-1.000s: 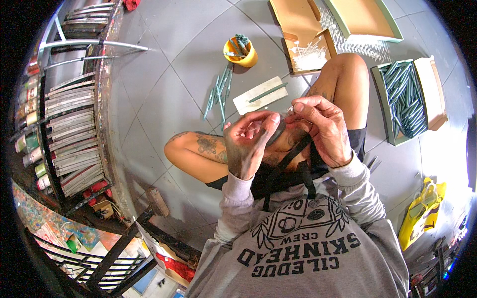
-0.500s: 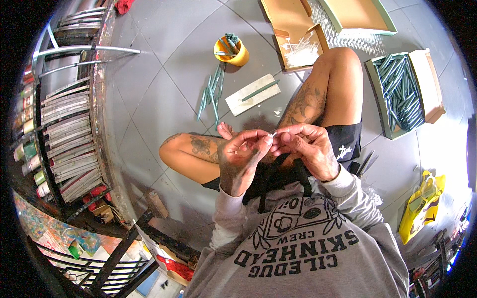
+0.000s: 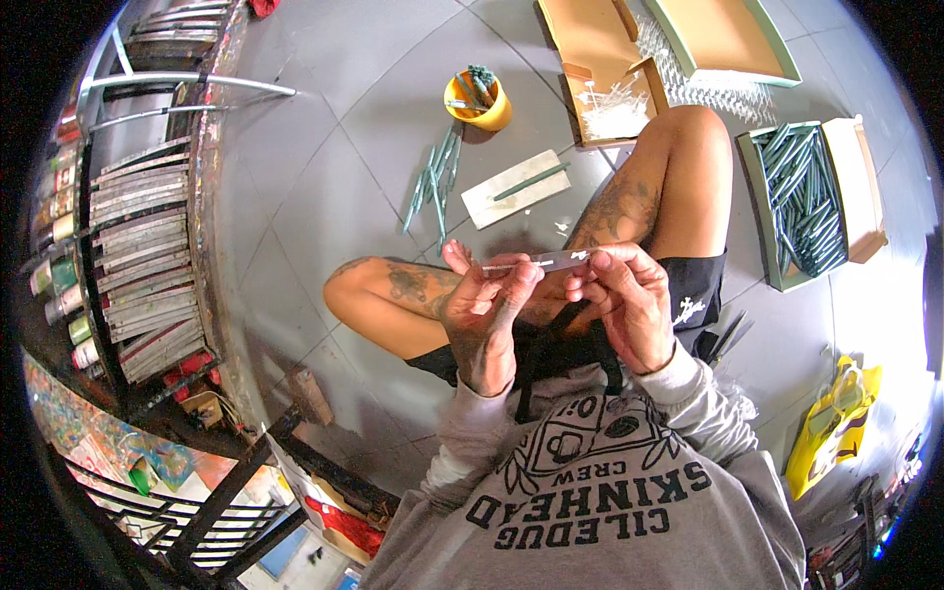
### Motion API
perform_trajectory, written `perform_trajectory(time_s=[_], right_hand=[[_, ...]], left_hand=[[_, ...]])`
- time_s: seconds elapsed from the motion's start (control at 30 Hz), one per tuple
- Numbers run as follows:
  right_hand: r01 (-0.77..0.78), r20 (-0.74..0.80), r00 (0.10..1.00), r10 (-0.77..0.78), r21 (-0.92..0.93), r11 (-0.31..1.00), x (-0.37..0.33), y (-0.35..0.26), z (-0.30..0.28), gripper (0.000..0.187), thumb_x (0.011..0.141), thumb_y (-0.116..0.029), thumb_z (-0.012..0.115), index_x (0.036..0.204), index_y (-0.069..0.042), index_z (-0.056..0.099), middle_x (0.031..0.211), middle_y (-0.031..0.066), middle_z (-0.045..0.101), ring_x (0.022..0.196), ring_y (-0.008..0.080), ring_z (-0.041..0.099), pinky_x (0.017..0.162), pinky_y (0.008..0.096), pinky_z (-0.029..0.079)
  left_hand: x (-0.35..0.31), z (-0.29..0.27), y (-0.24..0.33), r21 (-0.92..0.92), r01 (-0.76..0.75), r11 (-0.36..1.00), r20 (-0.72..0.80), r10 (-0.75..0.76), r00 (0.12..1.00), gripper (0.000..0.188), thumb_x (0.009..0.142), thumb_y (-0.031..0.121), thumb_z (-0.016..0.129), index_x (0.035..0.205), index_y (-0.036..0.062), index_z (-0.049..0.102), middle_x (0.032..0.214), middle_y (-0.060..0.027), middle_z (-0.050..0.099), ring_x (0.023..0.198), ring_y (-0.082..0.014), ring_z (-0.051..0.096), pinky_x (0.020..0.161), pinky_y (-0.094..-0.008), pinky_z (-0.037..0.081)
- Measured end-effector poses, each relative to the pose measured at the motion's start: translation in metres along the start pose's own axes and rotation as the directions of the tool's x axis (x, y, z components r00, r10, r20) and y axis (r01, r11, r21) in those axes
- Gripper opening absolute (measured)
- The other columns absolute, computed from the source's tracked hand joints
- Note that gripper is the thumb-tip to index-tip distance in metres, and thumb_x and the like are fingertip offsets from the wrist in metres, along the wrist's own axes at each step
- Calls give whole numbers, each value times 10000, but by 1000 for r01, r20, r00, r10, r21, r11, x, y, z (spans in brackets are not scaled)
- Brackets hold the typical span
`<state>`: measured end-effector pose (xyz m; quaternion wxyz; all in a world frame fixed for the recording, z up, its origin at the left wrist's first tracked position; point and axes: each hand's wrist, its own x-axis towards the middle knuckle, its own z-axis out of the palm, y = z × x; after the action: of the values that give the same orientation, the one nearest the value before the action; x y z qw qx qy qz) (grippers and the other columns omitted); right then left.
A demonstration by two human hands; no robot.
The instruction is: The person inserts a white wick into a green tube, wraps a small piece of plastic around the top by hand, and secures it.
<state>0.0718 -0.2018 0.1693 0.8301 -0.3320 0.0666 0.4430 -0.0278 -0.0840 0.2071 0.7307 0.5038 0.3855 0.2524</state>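
Floor [image 3: 324,147] of grey tiles spreads out beyond both hands, and the person sits on it with bare tattooed legs folded, a grey printed sweatshirt [image 3: 600,511] filling the lower edge. Far to the left of the hands stands a dark rack [image 3: 128,246] stacked with flat frames and small jars. Well beyond the right hand lies a shallow green tray [image 3: 801,202] full of dark green sticks, with open cardboard boxes [image 3: 600,59] further ahead. Ahead of the left hand lie a pale flat board [image 3: 516,189] with one green stick on it, a loose scatter of green sticks [image 3: 433,182], and a yellow cup [image 3: 479,98] holding tools.

The left hand [image 3: 484,313] is raised in front of the chest, palm turned toward the face, fingers curled and closed, its thumb and forefinger pinching one end of a thin clear strip [image 3: 539,262]. The right hand [image 3: 624,300] sits just beside it, back of the hand toward the camera, fingers bent and its fingertips pinching the other end. The strip is narrow, translucent and pale, with a small white patch at its right tip; it runs roughly level between the two hands, above the knees. Both wrists bend inward, forearms rising from the grey sleeves
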Motion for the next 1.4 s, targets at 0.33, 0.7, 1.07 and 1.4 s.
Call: perform_trajectory(time_s=[0.33,0.7,1.07,1.4], right_hand=[[-72,142,987,82,-75,995,-28,29,-3,157,983,-124,586,1001,25,634,929,159,707,837,236,685,781,371,562],[-137,320,927,197,-200,970,8,-22,13,241,979,-160,621,1104,39,673,988,152,705,935,228,687,857,368,564],[-209,336,911,238,-119,971,3,-28,8,207,906,-100,702,1061,37,712,1011,170,722,945,227,701,869,352,570],[27,342,928,145,-451,892,-4,-42,16,134,920,-33,679,1037,28,700,1010,125,708,945,187,671,870,333,552]], left_hand=[[-5,6,5,217,-188,958,-66,207,976,252,950,181,669,1101,-20,680,972,-88,686,818,-129,588,770,-289,471],[-9,-1,29,390,-287,875,279,185,942,128,911,117,655,881,-4,683,761,-42,674,665,-102,536,674,-259,423],[-4,8,45,617,-462,637,391,262,882,85,824,89,674,785,26,633,677,-72,570,637,-224,532,623,-332,428],[-2,9,49,595,-595,541,511,317,799,78,790,66,681,764,37,614,642,-43,522,554,-198,504,604,-331,436]])
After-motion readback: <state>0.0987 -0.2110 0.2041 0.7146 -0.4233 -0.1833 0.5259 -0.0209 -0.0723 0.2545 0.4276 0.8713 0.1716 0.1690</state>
